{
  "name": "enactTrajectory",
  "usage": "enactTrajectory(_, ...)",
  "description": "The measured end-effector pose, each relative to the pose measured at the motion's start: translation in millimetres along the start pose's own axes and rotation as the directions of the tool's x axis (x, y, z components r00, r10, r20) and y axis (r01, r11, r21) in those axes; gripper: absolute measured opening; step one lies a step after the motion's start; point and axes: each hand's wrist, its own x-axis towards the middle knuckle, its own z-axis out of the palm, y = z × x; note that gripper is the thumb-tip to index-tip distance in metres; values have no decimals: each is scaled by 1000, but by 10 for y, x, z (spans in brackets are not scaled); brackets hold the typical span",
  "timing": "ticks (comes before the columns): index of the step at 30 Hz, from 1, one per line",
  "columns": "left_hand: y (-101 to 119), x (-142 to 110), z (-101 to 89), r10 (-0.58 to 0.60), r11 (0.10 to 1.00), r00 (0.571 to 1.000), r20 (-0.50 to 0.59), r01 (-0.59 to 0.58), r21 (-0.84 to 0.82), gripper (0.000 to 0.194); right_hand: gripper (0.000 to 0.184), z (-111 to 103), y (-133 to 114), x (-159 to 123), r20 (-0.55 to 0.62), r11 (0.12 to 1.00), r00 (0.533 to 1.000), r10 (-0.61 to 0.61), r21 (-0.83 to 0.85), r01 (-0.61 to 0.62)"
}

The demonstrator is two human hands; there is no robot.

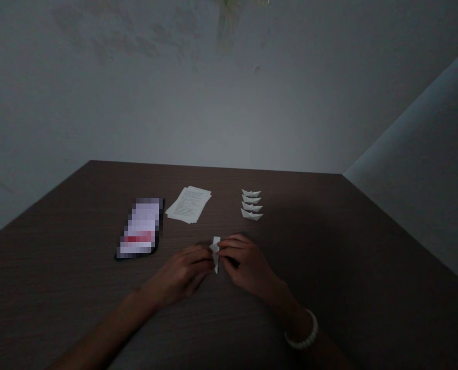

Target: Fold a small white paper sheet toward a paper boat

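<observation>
A small folded white paper piece (215,252) stands between my two hands above the dark wooden table (348,246). My left hand (184,275) pinches its left side with closed fingers. My right hand (246,264), with a white bead bracelet at the wrist, pinches its right side. Beyond the hands, several finished white paper boats (251,204) lie in a column. A stack of white printed paper sheets (189,204) lies to their left.
A phone with a lit, pixelated screen (141,227) lies at the left of the sheets. The table's far edge meets a pale wall (213,103); a second wall runs along the right side.
</observation>
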Motion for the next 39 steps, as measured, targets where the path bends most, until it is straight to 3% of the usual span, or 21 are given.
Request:
enactTrajectory(8,47,23,-41,-69,997,998,-4,69,-22,18,14,-131,27,-39,13,996,999,35,-79,-33)
enactTrajectory(13,66,46,-56,-97,994,995,16,98,-51,18,10,-234,-120,-15,221,995,975,27,-103,-4)
enactTrajectory(16,54,33,-34,-103,994,994,20,104,-40,17,8,-227,-192,2,275,994,961,29,-110,1)
enactTrajectory(31,22,0,-28,-114,993,993,38,115,-27,19,3,-98,-169,-76,166,985,979,121,-140,-98)
enactTrajectory(39,36,6,-54,-57,998,997,50,58,-9,24,6,-29,-178,-72,99,980,984,150,-148,-135)
